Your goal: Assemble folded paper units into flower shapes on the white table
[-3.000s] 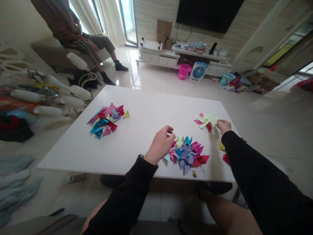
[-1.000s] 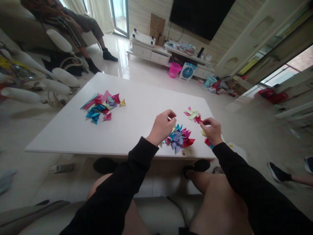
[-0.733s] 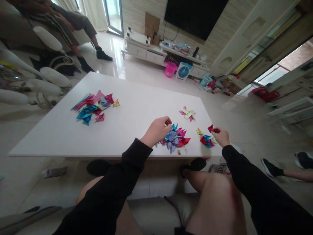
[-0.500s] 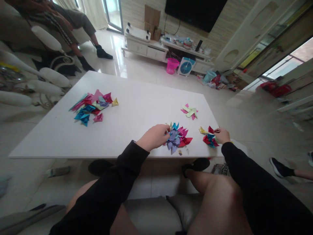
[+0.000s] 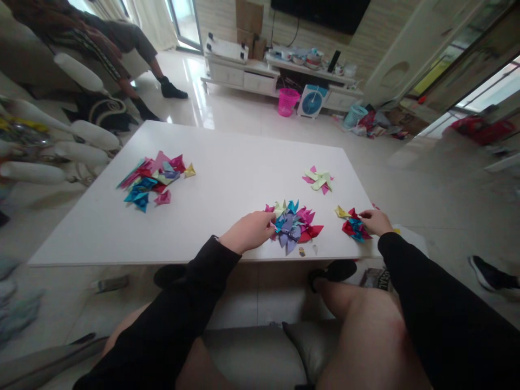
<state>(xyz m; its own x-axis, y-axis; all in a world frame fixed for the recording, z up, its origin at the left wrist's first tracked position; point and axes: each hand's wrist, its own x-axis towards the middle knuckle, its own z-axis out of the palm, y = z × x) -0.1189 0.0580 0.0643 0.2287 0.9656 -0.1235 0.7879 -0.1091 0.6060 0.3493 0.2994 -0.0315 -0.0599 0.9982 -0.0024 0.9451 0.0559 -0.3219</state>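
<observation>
On the white table (image 5: pixel 227 179), my left hand (image 5: pixel 247 230) rests with curled fingers against the left edge of a joined cluster of coloured folded paper pieces (image 5: pixel 294 222). My right hand (image 5: pixel 376 220) pinches a red folded piece at the top of a small red and blue heap (image 5: pixel 354 227) near the table's right front corner. A pale green and pink paper pinwheel (image 5: pixel 319 179) lies farther back on the right. A loose pile of folded paper pieces (image 5: pixel 152 179) sits at the table's left.
A person sits on a sofa (image 5: pixel 105 38) at the back left. A TV cabinet (image 5: pixel 280 70), a pink basket (image 5: pixel 287 101) and a blue fan (image 5: pixel 312 102) stand beyond the table. Another person's shoe (image 5: pixel 489 276) shows at the right, on the floor.
My right hand carried a red piece from near the pinwheel to the small heap at the front right corner. My left hand sank from above the cluster onto the table beside it.
</observation>
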